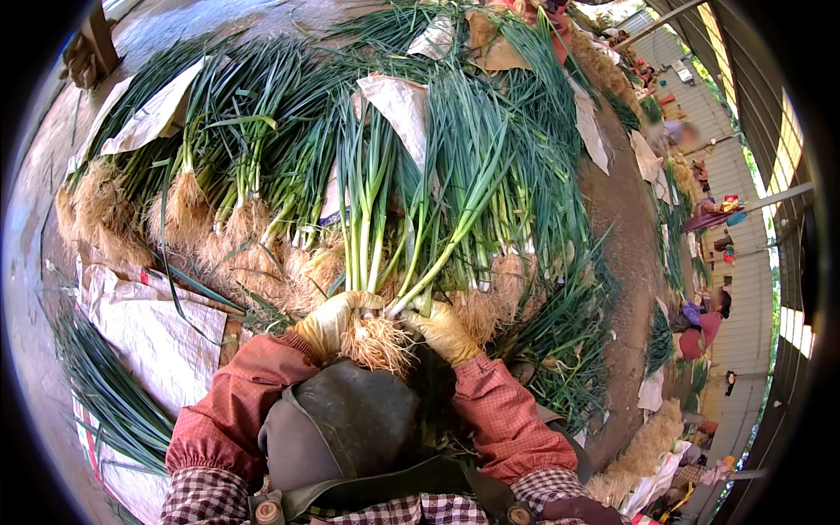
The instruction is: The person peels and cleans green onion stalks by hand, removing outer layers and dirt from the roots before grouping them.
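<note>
My left hand [331, 325], in a pale yellow glove, is closed round the white lower stems of several green onions [370, 219]. Their tangled tan roots [378, 343] hang between my two hands, just above my dark apron [359, 411]. My right hand [446, 334], gloved the same way, is closed at the base of a thick green onion [459, 232] that slants up to the right. The right fingertips are partly hidden by the stems. Directly ahead lies a large heap of green onions [289, 96], roots toward me.
White woven sacking [157, 328] spreads at the left, with more green leaves [109, 394] on it. Loose leaves [560, 350] pile up on the right. Beyond a brown floor strip [621, 236], other people [700, 332] sit among more onions along a wall. A wooden post [99, 39] stands far left.
</note>
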